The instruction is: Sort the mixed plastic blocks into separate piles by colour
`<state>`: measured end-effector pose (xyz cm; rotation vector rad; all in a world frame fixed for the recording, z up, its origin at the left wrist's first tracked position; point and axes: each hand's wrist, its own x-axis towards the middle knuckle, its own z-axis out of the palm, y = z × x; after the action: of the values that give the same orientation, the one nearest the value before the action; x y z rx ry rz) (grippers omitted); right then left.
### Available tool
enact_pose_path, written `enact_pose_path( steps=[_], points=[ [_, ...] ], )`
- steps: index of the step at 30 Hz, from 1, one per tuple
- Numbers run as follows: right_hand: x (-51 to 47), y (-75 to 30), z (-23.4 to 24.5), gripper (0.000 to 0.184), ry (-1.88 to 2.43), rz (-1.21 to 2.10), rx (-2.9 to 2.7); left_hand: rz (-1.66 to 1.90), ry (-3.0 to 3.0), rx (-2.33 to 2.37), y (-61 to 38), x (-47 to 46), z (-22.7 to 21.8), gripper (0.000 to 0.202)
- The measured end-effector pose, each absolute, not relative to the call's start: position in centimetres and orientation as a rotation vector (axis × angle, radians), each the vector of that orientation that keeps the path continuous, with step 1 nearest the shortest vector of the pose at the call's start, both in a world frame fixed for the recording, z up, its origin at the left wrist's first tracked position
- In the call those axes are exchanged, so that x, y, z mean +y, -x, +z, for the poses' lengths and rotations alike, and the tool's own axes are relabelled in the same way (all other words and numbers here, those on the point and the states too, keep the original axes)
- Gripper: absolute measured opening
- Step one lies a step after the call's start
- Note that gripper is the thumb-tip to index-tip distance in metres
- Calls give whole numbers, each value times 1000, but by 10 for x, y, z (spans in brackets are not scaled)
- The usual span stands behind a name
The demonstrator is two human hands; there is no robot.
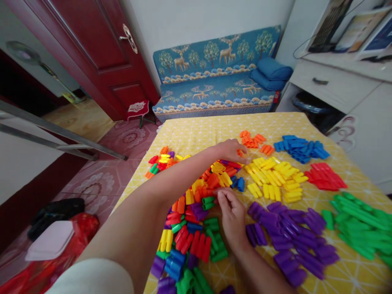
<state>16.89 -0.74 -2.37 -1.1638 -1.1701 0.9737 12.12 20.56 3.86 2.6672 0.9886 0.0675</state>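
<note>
My left hand (230,150) reaches across the table with its fingers closed on an orange plastic building block (240,153), just left of the small orange group (250,142). Lower down, my right hand (231,210) rests at the right edge of the mixed-colour pile (183,241). Its thumb and fingers are curled in beside a green block (208,202) and a red one. Whatever lies between those fingertips is hidden. Part of the mixed pile is covered by my left forearm.
Single-colour groups lie to the right: yellow (271,175), blue (301,148), red (326,176), purple (288,232) and green (363,222). A yellow patterned cloth (196,130) covers the table. Beyond stand a blue sofa (214,81) and a white cabinet (339,85).
</note>
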Motion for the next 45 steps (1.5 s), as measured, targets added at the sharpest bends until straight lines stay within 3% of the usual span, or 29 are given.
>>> enact_pose_path(
  steps=[5, 14, 22, 26, 30, 33, 38, 45],
  points=[
    [-7, -169, -22, 25, 1151, 989, -1161, 83, -2677, 1084, -118, 205, 19, 40],
    [-10, -169, -22, 24, 1139, 984, -1185, -173, -2635, 1218, -51, 151, 61, 38],
    [-9, -180, -16, 17, 1204, 313, -1369, 188, -2707, 1109, -9, 45, 80, 16],
    [-4, -184, -18, 22, 1292, 171, -1390, 541, -2587, 1199, 15, -12, 76, 23],
    [3, -186, -25, 29, 1365, 118, -1422, 999, -2255, 1599, 68, -35, 53, 29],
    [7, -186, -30, 32, 1409, 116, -1445, 1156, -1941, 1939, 113, -28, 21, 48],
    [9, -184, -38, 37, 1422, 202, -1483, 1214, -1491, 1930, 147, 15, -13, 63],
    [10, -182, -43, 42, 1423, 265, -1550, 1193, -1547, 1754, 148, 91, -8, 57]
  ],
)
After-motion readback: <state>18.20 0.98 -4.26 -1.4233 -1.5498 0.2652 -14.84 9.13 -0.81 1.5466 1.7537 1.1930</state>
